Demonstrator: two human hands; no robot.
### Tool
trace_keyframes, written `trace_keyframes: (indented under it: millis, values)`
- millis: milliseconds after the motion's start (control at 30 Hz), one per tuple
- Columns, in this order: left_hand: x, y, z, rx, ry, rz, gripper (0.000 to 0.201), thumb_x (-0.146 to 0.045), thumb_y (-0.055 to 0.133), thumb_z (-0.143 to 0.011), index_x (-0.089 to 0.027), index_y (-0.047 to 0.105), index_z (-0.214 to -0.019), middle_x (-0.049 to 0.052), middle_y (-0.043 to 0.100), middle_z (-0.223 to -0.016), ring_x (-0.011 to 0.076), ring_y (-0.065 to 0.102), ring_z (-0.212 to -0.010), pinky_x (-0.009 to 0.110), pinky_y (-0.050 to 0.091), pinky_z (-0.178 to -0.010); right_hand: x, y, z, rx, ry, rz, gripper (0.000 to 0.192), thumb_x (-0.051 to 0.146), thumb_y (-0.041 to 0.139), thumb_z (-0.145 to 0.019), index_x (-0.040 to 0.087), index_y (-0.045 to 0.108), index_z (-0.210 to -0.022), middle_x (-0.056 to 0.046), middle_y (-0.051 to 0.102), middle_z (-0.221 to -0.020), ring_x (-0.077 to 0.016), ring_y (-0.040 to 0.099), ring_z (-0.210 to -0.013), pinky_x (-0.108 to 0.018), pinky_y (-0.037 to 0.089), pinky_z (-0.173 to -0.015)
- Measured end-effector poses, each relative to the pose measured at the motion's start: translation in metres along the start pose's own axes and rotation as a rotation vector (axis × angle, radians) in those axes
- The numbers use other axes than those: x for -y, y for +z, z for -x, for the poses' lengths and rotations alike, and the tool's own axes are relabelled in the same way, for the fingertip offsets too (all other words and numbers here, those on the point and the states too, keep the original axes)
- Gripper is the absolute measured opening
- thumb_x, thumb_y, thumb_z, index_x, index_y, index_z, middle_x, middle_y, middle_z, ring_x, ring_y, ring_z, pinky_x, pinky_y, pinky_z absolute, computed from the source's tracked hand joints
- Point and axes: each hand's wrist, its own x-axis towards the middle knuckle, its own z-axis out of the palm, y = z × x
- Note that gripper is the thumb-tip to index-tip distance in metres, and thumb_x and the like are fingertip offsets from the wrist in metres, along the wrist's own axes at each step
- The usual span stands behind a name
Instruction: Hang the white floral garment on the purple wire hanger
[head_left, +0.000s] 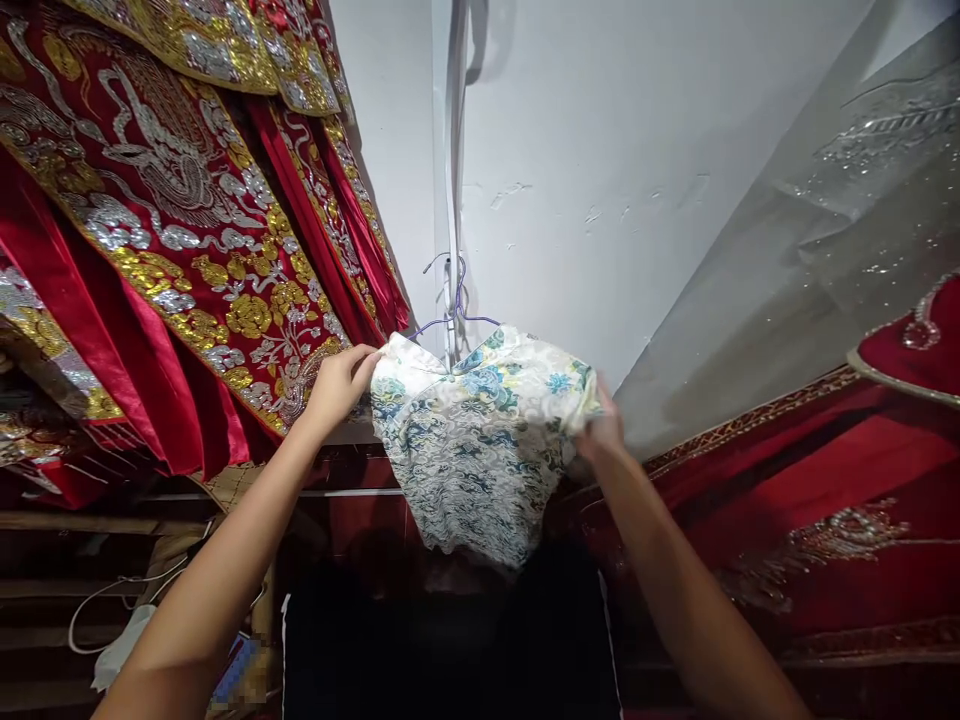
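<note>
1. overhead, a white floral garment (480,440) hangs on a purple hanger (456,318) that is hooked on a pale strip (452,180) running down the wall (600,150).
2. the left hand (341,385) pinches the garment's left shoulder, fingers closed on the edge of the cloth.
3. the right hand (600,432) grips the garment's right shoulder; its fingers are partly hidden behind the cloth but look closed on it.
4. red robes with gold and silver embroidery (172,220) hang just left of the garment, close to the left hand; more red embroidered cloth (825,500) lies to the garment's right, below a clear plastic cover (840,220).
5. to handle it well, i judge both shoulders should be held level so the cloth sits evenly on the hanger's arms and the collar stays centred under the hook.
6. pulling gently matters: the hook looks thin, and a hard tug on one side could tip the hanger or slide the garment off.
7. keeping the left hand clear of the neighbouring robes avoids snagging their embroidery.
</note>
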Motion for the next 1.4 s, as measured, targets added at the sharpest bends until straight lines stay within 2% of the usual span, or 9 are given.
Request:
trace_keyframes:
  millis: [233,400,533,800,933,1000,1100,1233,1400]
  values:
    - [-0.012,0.000,-0.020,-0.219,0.078,-0.035,0.030,-0.037,0.047,-0.097,-0.019,0.069,-0.107,0.008,0.070,-0.103,0.0231,0.063,-0.097,0.037,0.048,-0.089,0.051,-0.012,0.010,0.075,0.015,-0.113,0.033,0.044,0.081,-0.069,0.020,0.068,-0.087,0.000,0.065,-0.070,-0.0162,0.060,-0.057,-0.026,0.048,-0.053]
    - [-0.054,-0.010,-0.027,-0.361,0.170,-0.011,0.037,-0.041,0.053,-0.095,-0.025,0.060,-0.127,0.012,0.054,-0.133,0.0290,0.046,-0.128,0.051,0.037,-0.109,0.075,-0.012,0.035,-0.214,-0.141,-0.193,0.027,0.037,0.077,-0.075,0.016,0.068,-0.091,-0.001,0.063,-0.073,-0.0151,0.056,-0.059,-0.026,0.044,-0.055]
    - [-0.093,-0.011,-0.008,0.065,0.069,0.482,0.051,-0.046,0.048,-0.097,-0.026,0.041,-0.143,0.013,0.062,-0.124,0.0259,0.061,-0.109,0.048,0.049,-0.097,0.061,-0.006,0.095,-0.184,-0.300,-0.079,0.015,0.035,0.065,-0.086,0.020,0.063,-0.090,0.002,0.054,-0.069,-0.0131,0.050,-0.058,-0.023,0.037,-0.050]
    - [-0.116,-0.027,0.045,0.560,-0.555,1.118,0.053,-0.037,0.067,-0.087,-0.023,0.045,-0.134,-0.002,0.060,-0.072,0.0112,0.058,-0.055,0.026,0.050,-0.059,0.044,0.047,0.160,0.947,-0.484,0.421,0.059,0.049,0.076,-0.074,0.022,0.055,-0.122,-0.008,0.065,-0.111,-0.0228,0.064,-0.090,-0.034,0.051,-0.080]
    - [-0.108,-0.065,0.062,0.807,-0.350,0.654,0.037,-0.040,0.064,-0.087,-0.026,0.063,-0.122,-0.001,0.059,-0.066,0.0133,0.052,-0.051,0.024,0.042,-0.046,0.034,0.041,0.120,0.631,-0.469,0.457,0.049,0.038,0.064,-0.087,0.027,0.050,-0.133,-0.010,0.058,-0.130,-0.0259,0.057,-0.117,-0.041,0.046,-0.099]
    - [-0.106,-0.080,0.058,0.737,-0.183,0.425,0.027,-0.041,0.059,-0.090,-0.028,0.069,-0.112,0.002,0.064,-0.071,0.0166,0.058,-0.059,0.026,0.046,-0.053,0.029,0.036,0.096,0.419,-0.475,0.540,0.048,0.036,0.066,-0.085,0.028,0.053,-0.131,-0.010,0.055,-0.135,-0.0293,0.049,-0.126,-0.046,0.038,-0.107]
    - [-0.099,-0.086,0.033,0.422,-0.017,0.169,0.027,-0.043,0.057,-0.090,-0.026,0.070,-0.107,0.002,0.068,-0.075,0.0191,0.062,-0.064,0.029,0.048,-0.061,0.025,0.033,0.068,0.487,-0.315,0.534,0.025,0.043,0.062,-0.088,0.024,0.068,-0.103,-0.008,0.066,-0.113,-0.0292,0.058,-0.110,-0.043,0.045,-0.096]
    - [-0.076,-0.066,-0.015,0.047,0.108,-0.064,0.027,-0.043,0.059,-0.090,-0.020,0.070,-0.100,0.005,0.074,-0.087,0.0224,0.067,-0.076,0.032,0.049,-0.072,0.031,0.042,0.041,0.468,-0.049,0.225,0.035,0.052,0.060,-0.087,0.019,0.068,-0.081,-0.001,0.065,-0.074,-0.0183,0.060,-0.068,-0.027,0.047,-0.061]
    - [-0.061,-0.032,-0.060,-0.121,0.159,-0.210,0.032,-0.041,0.049,-0.095,-0.018,0.072,-0.096,0.009,0.074,-0.095,0.0263,0.067,-0.088,0.036,0.048,-0.084,0.058,0.052,0.000,0.259,-0.034,-0.130,0.039,0.053,0.075,-0.073,0.018,0.070,-0.089,-0.005,0.070,-0.079,-0.0224,0.067,-0.076,-0.032,0.054,-0.069]
